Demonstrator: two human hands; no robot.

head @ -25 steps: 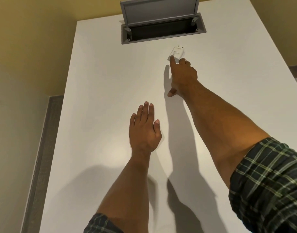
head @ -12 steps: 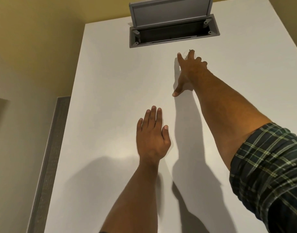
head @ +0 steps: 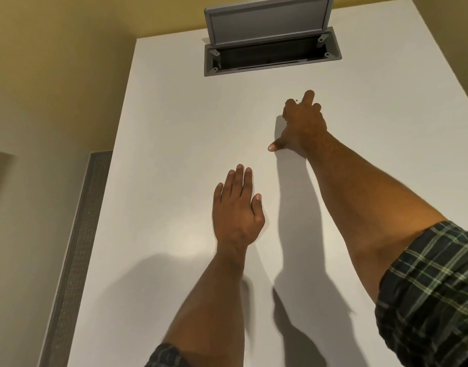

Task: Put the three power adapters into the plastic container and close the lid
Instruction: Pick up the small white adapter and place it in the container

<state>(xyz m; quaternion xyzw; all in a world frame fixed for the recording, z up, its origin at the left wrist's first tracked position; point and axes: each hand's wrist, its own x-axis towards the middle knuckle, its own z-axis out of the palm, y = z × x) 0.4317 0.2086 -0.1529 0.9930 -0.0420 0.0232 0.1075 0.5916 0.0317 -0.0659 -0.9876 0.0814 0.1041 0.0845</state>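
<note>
My right hand (head: 303, 123) reaches far across the white table (head: 174, 154), its fingers curled over a white power adapter. Only a tiny dark tip of the adapter (head: 296, 100) shows between the fingers; the rest is hidden under the hand. The right thumb lies stretched out on the tabletop, apart from the fingers. My left hand (head: 237, 207) rests flat on the table nearer to me, fingers together and holding nothing. No plastic container and no other adapters are in view.
A grey recessed box (head: 272, 58) is set into the table's far end, with its flap lid (head: 267, 21) standing up. A yellow wall is behind it. The table's left edge drops to a floor with a dark strip (head: 76, 255).
My right hand moved forward over the adapter, which lay in plain sight a second ago, and its fingers have curled down on it. The left hand stayed flat.
</note>
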